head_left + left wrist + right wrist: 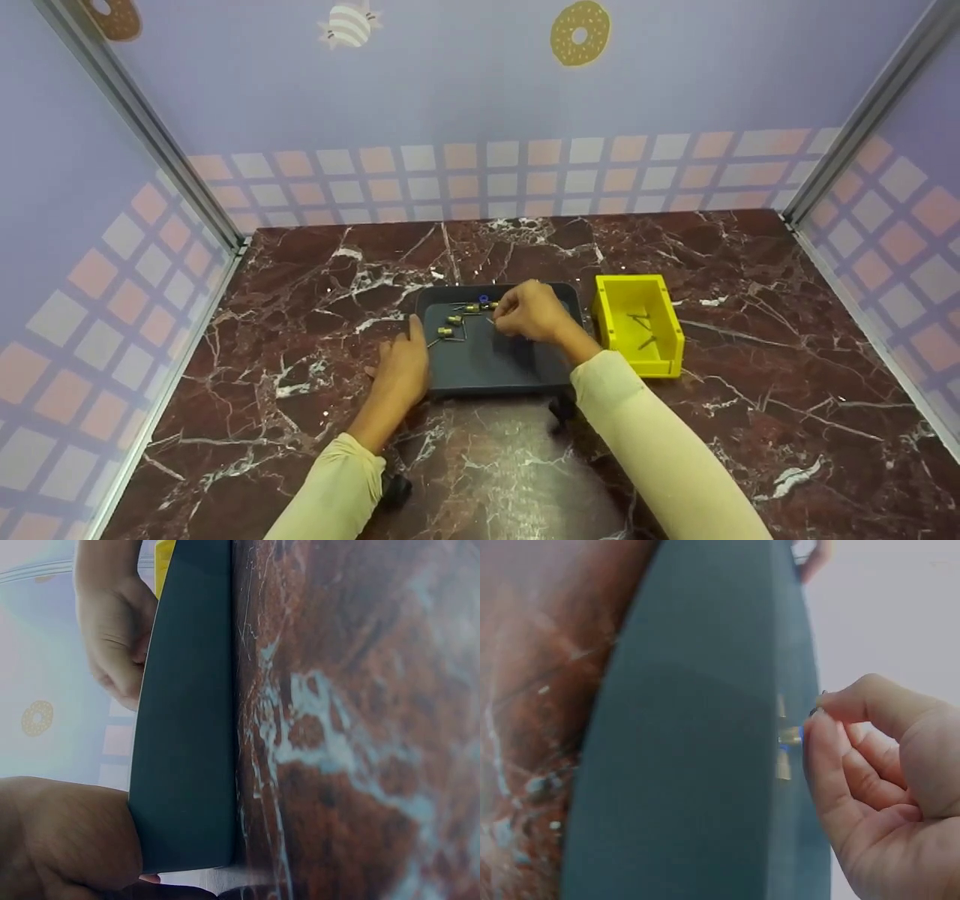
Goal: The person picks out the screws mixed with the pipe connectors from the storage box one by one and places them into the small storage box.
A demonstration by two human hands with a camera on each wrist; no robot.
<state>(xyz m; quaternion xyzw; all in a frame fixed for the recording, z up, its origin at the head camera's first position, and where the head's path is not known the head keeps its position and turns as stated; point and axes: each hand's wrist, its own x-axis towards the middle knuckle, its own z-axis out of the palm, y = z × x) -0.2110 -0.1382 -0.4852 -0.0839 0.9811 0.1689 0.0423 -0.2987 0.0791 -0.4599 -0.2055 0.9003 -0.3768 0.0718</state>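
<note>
A dark grey tray (480, 367) lies on the table with several small brass fittings (445, 332) inside, some showing blue rings. Among them lie thin metal rods (463, 330), a few bent like hex keys. My left hand (403, 366) holds the tray's left side, thumb along the rim and the other fingers outside; its fingertips are mostly hidden in the left wrist view. Over the tray's far half, my right hand (534, 311) pinches a small dark metal piece (815, 711) between thumb and index finger. The piece's exact kind is too small to tell.
A yellow bin (671, 369) stands just right of the tray, with several thin metal pieces (645, 341) on its floor. The reddish marble-patterned table (772, 420) meets patterned panels at the back and both sides. Black parts (396, 491) hang below the wrists.
</note>
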